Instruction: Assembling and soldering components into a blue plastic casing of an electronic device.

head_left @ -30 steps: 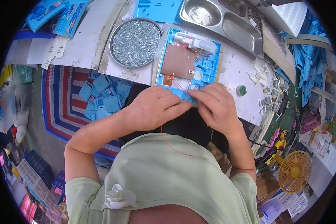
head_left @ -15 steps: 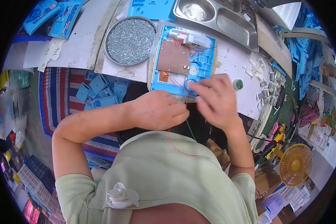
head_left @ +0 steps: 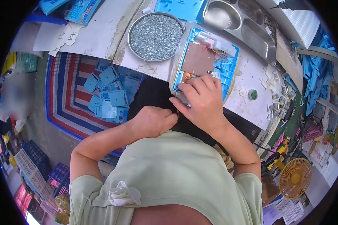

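Observation:
A blue plastic housing [head_left: 232,69] lies open on the bench, slightly tilted in my view. Inside it sit a brown circuit board [head_left: 197,58], a white plastic compartment [head_left: 222,45] and thin coloured wires. My right hand [head_left: 204,100] reaches over the housing's near edge, fingers bent down onto its lower part and thumb apart from them; what lies beneath is hidden. Just off that edge, my left hand [head_left: 154,120] is closed, fingertips pinched on a thin wire [head_left: 177,111] that runs up toward the housing.
A round metal dish [head_left: 129,39] full of small screws stands left of the housing. Behind are a blue panel [head_left: 180,9] and a steel compartment tray [head_left: 238,45]. Small metal parts [head_left: 281,99] and a green-filled round tub [head_left: 252,94] lie right. A striped bag [head_left: 64,93] holds blue cases below left.
My right hand has moved left onto the housing's near edge. My left hand has drawn back toward my body, still closed. The view has shifted, so the bench appears farther right.

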Demonstrator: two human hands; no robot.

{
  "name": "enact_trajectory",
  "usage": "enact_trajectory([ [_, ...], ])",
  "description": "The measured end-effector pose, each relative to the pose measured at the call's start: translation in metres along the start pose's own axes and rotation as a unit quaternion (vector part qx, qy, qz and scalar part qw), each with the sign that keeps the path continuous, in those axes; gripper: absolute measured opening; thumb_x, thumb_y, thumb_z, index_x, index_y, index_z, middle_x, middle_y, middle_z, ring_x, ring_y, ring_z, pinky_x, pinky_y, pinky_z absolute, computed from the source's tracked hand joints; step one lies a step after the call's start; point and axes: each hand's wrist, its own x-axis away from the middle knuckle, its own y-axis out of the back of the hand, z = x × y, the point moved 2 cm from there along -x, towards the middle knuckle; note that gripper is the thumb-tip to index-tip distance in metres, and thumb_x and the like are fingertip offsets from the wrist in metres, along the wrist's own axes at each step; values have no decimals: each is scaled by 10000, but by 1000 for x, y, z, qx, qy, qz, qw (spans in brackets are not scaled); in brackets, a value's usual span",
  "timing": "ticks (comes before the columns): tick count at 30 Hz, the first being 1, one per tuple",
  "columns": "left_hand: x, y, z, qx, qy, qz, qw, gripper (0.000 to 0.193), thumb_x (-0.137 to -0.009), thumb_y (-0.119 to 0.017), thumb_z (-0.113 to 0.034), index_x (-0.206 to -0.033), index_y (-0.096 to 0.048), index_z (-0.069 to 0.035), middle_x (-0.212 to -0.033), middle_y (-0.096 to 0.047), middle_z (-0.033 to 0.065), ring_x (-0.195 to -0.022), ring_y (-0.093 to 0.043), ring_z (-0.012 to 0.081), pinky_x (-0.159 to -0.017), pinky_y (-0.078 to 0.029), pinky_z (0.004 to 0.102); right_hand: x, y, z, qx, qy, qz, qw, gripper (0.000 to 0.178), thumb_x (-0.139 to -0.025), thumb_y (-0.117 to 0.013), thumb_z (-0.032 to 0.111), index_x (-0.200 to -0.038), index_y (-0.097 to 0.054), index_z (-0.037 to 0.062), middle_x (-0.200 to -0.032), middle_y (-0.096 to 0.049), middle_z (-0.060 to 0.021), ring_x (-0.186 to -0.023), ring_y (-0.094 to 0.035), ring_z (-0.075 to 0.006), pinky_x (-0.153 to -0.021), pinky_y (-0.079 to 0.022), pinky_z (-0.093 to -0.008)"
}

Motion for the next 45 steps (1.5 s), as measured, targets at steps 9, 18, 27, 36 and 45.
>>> enact_trajectory([
  [9,-60,51,38,43,-69,-160,984,211,-806,-810,-151,-970,-698,-81,-864,-635,89,-752,-637,316,-647,-497,432,0,8,-13,1,24,36,999,352,-697,-846,247,-961,-664,102,-1034,-632,-87,-941,-578,-269,-814,-411,-433],
  [18,-64,61,46,55,-166,-92,980,238,-752,-866,-130,-954,-743,-100,-870,-649,66,-746,-648,270,-633,-512,391,-117,222,-286,-67,-205,-335,917,198,-920,-719,170,-974,-757,-17,-843,-734,-69,-745,-668,-155,-706,-519,-300],
  [27,-62,69,41,59,-116,-85,988,223,-736,-886,-175,-915,-756,-140,-845,-640,30,-726,-643,236,-607,-501,371,-331,170,-328,303,63,-280,909,112,-836,-783,205,-936,-784,155,-1074,-725,2,-1101,-595,-290,-975,-503,-402],
  [36,-68,65,41,69,-114,-82,988,211,-755,-874,-170,-926,-754,-138,-871,-604,37,-734,-635,246,-617,-498,368,-310,232,-373,5,6,-392,920,194,-911,-757,192,-1054,-767,63,-1035,-751,-92,-968,-671,-206,-828,-523,-334],
  [45,-63,65,43,78,-88,-81,990,207,-786,-828,-134,-946,-703,-92,-917,-606,80,-807,-635,294,-683,-515,411,6,138,-151,-325,-297,-295,848,246,-919,-710,17,-1151,-642,-27,-1038,-692,-71,-941,-637,-131,-849,-531,-284],
])
